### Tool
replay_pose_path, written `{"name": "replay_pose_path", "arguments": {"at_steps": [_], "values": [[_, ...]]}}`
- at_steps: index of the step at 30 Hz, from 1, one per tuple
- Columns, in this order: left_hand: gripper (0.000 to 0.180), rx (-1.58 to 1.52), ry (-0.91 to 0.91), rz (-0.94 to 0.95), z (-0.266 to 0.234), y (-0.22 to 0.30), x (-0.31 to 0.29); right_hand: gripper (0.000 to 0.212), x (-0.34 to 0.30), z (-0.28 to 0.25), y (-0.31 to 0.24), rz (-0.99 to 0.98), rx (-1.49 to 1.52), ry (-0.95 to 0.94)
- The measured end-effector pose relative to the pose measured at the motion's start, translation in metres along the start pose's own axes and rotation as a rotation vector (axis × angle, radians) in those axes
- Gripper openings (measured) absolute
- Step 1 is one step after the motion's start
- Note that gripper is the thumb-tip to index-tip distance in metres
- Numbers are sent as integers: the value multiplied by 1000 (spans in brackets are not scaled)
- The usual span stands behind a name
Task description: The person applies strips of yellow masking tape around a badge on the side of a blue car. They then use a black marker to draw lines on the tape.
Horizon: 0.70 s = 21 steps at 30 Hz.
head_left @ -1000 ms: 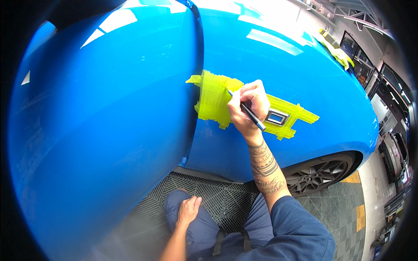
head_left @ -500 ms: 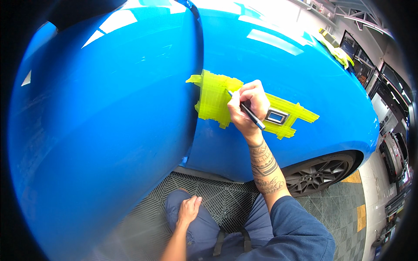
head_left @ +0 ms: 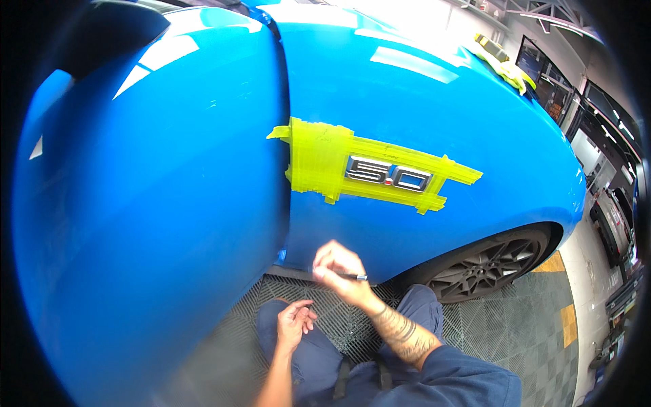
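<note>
Yellow-green masking tape (head_left: 319,163) lies in layered strips on the blue car's fender (head_left: 475,136), framing a chrome badge (head_left: 409,178). Faint dark marks show on the wide tape patch left of the badge. Below the tape, off the car, my right hand (head_left: 339,266) is closed on a black pen (head_left: 352,276) with a silvery end; its tip is hidden by my fingers. My left hand (head_left: 294,325) is over my left knee, fingers curled and thumb and forefinger drawn together. A small dark bit shows at those fingertips, too small to name.
The car door (head_left: 169,203) curves close along my left. A dark wheel (head_left: 491,264) sits at the right, above grey floor tiles (head_left: 502,339). A yellow-green cloth (head_left: 505,71) and a small block rest on the far part of the car.
My right hand has come away from the tape with the pen, down toward my left hand, uncovering the whole badge. My left hand has lifted its fingers from my knee and curled them.
</note>
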<state>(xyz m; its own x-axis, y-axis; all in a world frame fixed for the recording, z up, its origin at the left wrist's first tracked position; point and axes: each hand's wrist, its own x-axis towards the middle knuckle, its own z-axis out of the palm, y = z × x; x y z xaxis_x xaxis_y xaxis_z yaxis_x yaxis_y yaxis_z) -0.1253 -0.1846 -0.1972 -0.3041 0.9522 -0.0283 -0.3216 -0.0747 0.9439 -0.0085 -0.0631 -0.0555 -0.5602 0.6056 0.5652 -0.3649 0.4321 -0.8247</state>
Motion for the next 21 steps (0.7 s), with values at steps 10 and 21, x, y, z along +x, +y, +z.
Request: {"name": "replay_pose_path", "arguments": {"at_steps": [10, 21], "values": [[24, -280, -86, -20, 33, 3, -16, 34, -110, -17, 43, 606, 698, 235], [19, 127, -99, 99, 78, 15, -15, 20, -128, -13, 31, 624, 489, 252]]}}
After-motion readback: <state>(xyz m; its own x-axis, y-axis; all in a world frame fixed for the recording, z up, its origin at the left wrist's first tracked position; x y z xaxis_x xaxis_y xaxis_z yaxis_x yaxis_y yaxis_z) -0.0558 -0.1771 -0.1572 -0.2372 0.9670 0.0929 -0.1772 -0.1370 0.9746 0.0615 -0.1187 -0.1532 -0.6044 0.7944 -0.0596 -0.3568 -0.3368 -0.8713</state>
